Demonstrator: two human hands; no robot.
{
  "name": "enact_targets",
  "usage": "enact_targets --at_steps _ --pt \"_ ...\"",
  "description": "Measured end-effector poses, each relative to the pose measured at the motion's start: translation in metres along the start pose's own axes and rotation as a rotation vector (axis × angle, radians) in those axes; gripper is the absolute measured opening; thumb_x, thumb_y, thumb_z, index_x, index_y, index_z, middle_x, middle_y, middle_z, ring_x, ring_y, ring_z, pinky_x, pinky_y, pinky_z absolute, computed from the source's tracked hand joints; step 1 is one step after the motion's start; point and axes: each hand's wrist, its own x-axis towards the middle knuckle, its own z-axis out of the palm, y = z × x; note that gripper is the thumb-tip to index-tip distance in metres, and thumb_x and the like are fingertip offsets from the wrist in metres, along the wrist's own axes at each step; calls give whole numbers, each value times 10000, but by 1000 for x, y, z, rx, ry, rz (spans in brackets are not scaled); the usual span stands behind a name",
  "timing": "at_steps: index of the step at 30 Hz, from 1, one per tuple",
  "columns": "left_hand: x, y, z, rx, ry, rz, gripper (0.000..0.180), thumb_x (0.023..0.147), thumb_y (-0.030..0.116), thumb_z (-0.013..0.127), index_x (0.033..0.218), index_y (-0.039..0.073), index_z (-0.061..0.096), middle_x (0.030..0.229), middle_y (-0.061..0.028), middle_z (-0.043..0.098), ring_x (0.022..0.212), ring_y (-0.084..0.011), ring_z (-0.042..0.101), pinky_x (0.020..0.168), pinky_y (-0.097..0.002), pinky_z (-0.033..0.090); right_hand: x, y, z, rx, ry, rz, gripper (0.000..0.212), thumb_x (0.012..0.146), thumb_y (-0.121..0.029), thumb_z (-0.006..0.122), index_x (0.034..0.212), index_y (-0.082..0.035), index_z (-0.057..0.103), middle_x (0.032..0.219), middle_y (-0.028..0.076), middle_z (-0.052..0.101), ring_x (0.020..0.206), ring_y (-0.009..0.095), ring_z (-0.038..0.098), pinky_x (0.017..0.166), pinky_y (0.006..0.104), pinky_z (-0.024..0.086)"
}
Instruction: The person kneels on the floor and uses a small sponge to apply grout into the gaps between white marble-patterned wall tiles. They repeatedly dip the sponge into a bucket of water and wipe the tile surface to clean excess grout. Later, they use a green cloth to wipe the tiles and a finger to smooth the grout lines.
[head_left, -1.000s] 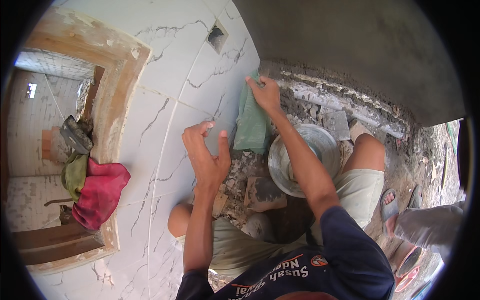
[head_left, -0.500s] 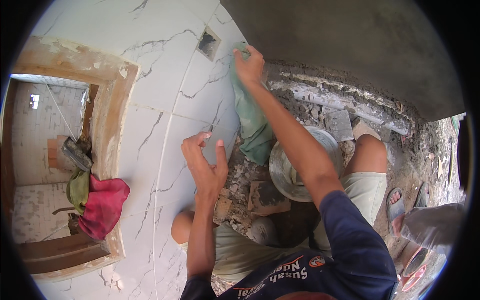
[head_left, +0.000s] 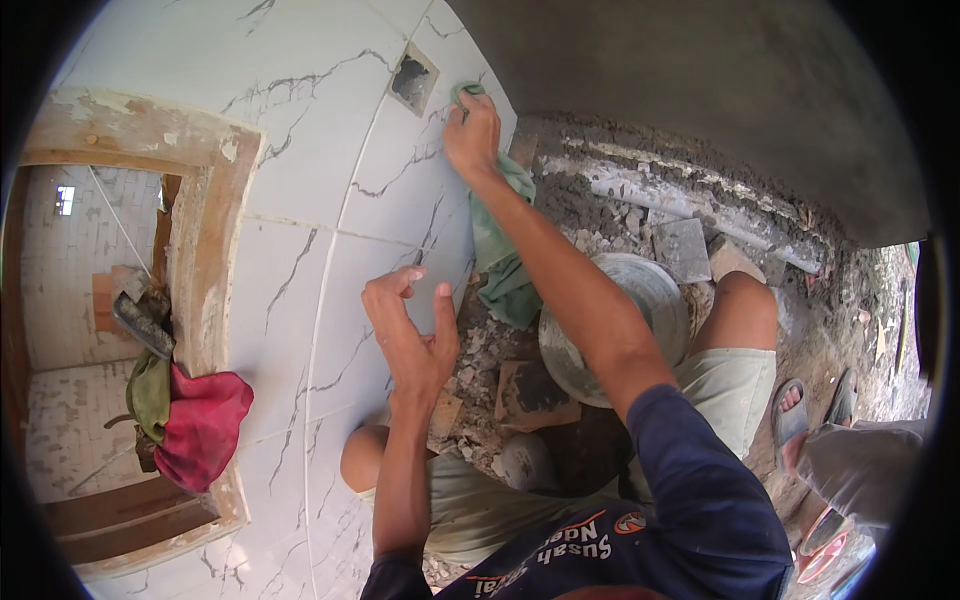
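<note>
The right hand is closed over the top of a green cloth, fingers curled down and pressing the bunched upper end flat against the white marbled wall tile, just beside a small square hole cut in the tiling. From that grip the cloth hangs loose along the forearm (its long axis runs from the hand toward the person's knees), and its lower end drapes at the tile's edge, next to the round metal pan sitting in the rubble.

The left hand holds nothing. It is half open, fingers bent and slightly spread, with the thumb out to the side; the fingertips are at the tile surface lower down the same wall, though whether they actually touch it cannot be told.

To the person's left a wooden frame rims an opening in the wall, and a red rag lies bunched on its edge. A piece of broken brick rests among the debris between the knees.
</note>
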Motion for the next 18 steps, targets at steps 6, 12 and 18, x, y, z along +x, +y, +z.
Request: enact_targets --at_steps 6,12,18 --pt "-1 -1 1 -5 -1 20 322 942 22 751 1223 1 595 1125 -140 595 947 -275 504 887 -414 437 2 -11 2 25 24 7 324 971 -34 632 1252 92 734 1209 268 692 1172 442 671 1038 461 514" --pt "0 -1 0 -9 4 16 321 945 34 751 1221 1 590 1128 -141 599 948 -275 505 886 -414 438 8 -26 2 55 8 -55 324 965 -11 628 1256 70 745 1211 251 701 1156 427 683 1030 451 521" --pt "-2 -5 2 -12 -3 10 313 951 42 746 1218 -1 588 1132 -142 596 949 -274 504 892 -413 439 17 -13 -8 72 102 -90 326 950 7 620 1244 68 749 1144 254 693 1151 451 665 1012 499 517"
